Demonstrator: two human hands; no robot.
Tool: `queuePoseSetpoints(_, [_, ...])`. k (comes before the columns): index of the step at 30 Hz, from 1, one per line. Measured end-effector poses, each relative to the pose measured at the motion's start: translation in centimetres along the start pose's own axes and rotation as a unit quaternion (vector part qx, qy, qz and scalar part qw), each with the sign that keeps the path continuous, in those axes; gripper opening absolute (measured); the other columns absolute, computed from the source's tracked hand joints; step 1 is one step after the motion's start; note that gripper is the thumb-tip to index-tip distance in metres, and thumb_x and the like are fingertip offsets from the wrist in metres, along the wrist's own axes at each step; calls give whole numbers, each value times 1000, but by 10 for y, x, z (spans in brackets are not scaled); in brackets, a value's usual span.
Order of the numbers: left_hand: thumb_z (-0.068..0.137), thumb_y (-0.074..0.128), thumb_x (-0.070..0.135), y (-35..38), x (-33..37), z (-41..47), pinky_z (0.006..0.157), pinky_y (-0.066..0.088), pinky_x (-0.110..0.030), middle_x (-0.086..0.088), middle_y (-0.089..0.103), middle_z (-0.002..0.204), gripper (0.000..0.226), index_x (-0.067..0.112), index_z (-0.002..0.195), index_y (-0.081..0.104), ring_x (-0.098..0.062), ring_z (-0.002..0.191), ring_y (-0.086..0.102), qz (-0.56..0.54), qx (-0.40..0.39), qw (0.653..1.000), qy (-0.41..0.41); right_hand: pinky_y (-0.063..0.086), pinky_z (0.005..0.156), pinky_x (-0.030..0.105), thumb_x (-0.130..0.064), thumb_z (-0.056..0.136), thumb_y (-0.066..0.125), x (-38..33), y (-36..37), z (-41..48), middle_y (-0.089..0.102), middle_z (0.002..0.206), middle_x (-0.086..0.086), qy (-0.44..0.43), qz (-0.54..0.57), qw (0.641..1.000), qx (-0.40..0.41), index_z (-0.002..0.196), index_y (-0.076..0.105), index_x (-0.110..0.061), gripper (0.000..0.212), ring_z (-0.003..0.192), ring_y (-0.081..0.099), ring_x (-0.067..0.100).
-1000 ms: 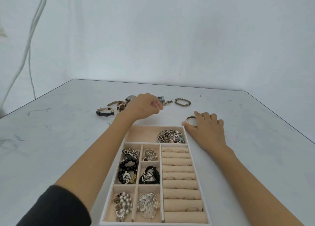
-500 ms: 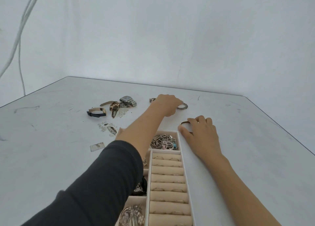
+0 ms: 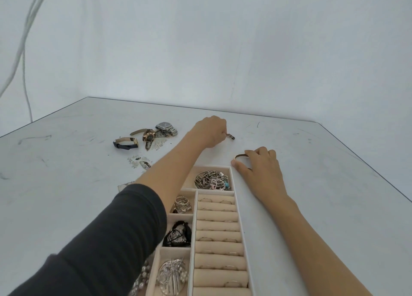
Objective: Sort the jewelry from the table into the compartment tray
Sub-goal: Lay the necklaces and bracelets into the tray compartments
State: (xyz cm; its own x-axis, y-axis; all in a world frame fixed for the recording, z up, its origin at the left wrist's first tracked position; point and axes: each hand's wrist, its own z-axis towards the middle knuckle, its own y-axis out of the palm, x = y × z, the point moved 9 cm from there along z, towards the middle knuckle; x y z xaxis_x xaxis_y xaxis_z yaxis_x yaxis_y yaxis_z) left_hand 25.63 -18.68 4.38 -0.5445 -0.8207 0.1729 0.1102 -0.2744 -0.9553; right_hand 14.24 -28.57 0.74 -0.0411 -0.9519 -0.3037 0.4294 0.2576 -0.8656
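Note:
The beige compartment tray (image 3: 245,235) lies in front of me, with ring rolls on its right side and bracelets, chains and brooches in its cells. My left hand (image 3: 210,130) reaches over the tray to the far table and curls round a braided chain bracelet (image 3: 230,136), whose end sticks out on the right. My right hand (image 3: 259,165) rests beside the tray's far right corner, thumb and fingers round a rose-gold bangle (image 3: 240,156). My left arm hides the tray's left cells.
Three watches lie at the far left: a black-strapped one (image 3: 126,144), a gold-faced one (image 3: 148,137) and a steel one (image 3: 166,127). Small crystal pieces (image 3: 140,160) lie scattered near them. A white cable (image 3: 24,41) hangs along the left wall.
My left hand moved from the middle of the table to the right onto the braided bracelet and closed round it. My right hand stayed on the bangle. The camera shifted.

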Motion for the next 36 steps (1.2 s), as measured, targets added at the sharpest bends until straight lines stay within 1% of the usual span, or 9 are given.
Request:
queuePoseSetpoints(4, [91,49,16,-26,-15,-22,79,42,-31,-5,63,97,17,9,101,61,-22,89,56,-151,50,987,-32,33,93,33,-46,93,49,0,-1,0,49,121,6,7,7,1000,-4,125,56,-13,47,115,35,24])
queuePoseSetpoints(8, [90,52,16,-55,-29,-58,72,47,-31,5,60,79,12,10,94,61,-14,74,53,-309,111,944,-42,34,92,34,-44,93,49,-1,-4,-2,49,121,7,12,12,1000,-9,126,56,-13,46,115,36,24])
queuePoseSetpoints(14, [94,54,19,-88,-42,-128,79,52,-29,3,63,87,7,16,94,60,-13,83,60,-429,158,888,-41,34,96,35,-43,93,49,-2,-5,-4,50,123,9,13,15,1000,-19,128,55,-12,48,117,36,26])
queuePoseSetpoints(20, [96,50,19,-95,-45,-186,70,45,-12,0,62,79,15,13,85,59,-2,74,58,-470,180,863,-48,33,97,37,-41,94,49,-4,-5,-5,50,126,12,12,10,999,-35,130,54,-11,48,119,35,29])
queuePoseSetpoints(22, [97,49,21,-91,-45,-198,76,46,-15,0,62,81,19,11,84,59,-3,77,57,-485,181,854,-52,33,96,38,-41,94,49,-5,-5,-6,50,125,13,10,6,999,-39,129,55,-11,47,118,35,30])
queuePoseSetpoints(25, [98,47,23,-83,-48,-211,84,48,-25,1,63,86,27,0,92,60,-6,84,59,-514,185,836,-61,33,97,38,-41,93,50,-5,-5,-7,49,127,13,12,10,999,-49,132,53,-12,49,120,34,30])
queuePoseSetpoints(27, [98,48,24,-81,-49,-217,88,50,-29,1,66,91,27,1,95,62,-8,91,61,-541,192,816,-67,34,97,39,-42,93,50,-7,-6,-9,48,128,12,18,27,998,-57,133,53,-13,50,123,32,29])
queuePoseSetpoints(32, [98,46,22,-80,-48,-226,90,53,-27,-4,72,106,21,10,94,62,-15,105,65,-602,203,770,-65,35,97,40,-42,93,52,-20,-12,-12,48,129,12,2,51,997,-49,134,53,-13,50,126,30,28])
queuePoseSetpoints(36, [98,47,23,-79,-55,-234,89,53,-28,-5,71,102,22,5,95,60,-16,100,64,-609,223,757,-79,36,98,41,-46,93,51,-25,-24,-13,49,129,13,-2,63,998,-28,133,52,-13,52,125,32,29])
